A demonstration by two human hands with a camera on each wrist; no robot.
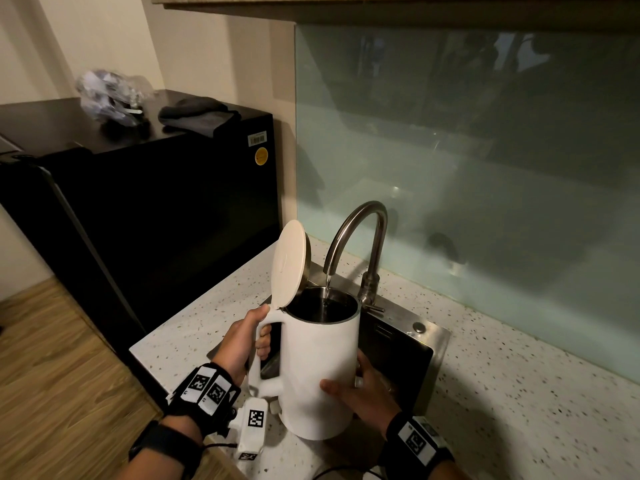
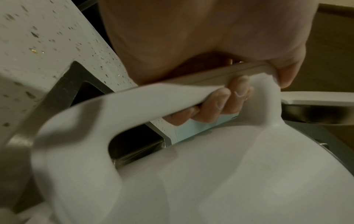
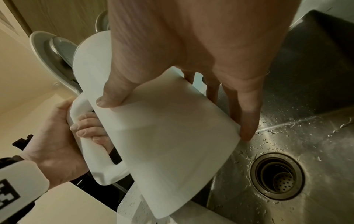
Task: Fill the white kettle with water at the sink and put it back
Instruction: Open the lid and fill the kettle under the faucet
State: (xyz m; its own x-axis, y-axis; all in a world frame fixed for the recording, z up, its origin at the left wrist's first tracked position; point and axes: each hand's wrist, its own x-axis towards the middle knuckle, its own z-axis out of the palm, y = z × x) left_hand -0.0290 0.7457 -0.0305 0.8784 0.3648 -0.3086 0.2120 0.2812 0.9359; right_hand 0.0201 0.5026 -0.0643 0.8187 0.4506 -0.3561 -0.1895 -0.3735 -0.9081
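A: Where is the white kettle (image 1: 320,368) just now?

B: Held over the near left corner of the sink (image 1: 438,337), its mouth right under the spout of the tap (image 1: 360,237). A thin stream of water (image 1: 327,287) runs into it.

A: And the lid (image 1: 289,263)?

B: Swung up on its hinge on the handle side, standing nearly upright, so the mouth is clear for the stream.

A: How are the hands placed?

B: The left hand (image 1: 242,344) has its fingers (image 2: 223,104) wrapped through the handle (image 1: 266,355), thumb up near the hinge. That, I think, carries the weight. The right hand (image 1: 360,393) lies against the lower right side of the body, thumb on the near face, fingers (image 3: 247,115) fairly straight behind it. It steadies rather than grips, as I read it.

A: Why two hands?

B: The kettle grows heavier as it fills; a second hand low down likely keeps the mouth centred under the stream.

A: Anything else about?

B: A speckled desk (image 1: 519,393) surrounds the sink, and a black fridge (image 1: 156,209) stands to the left.
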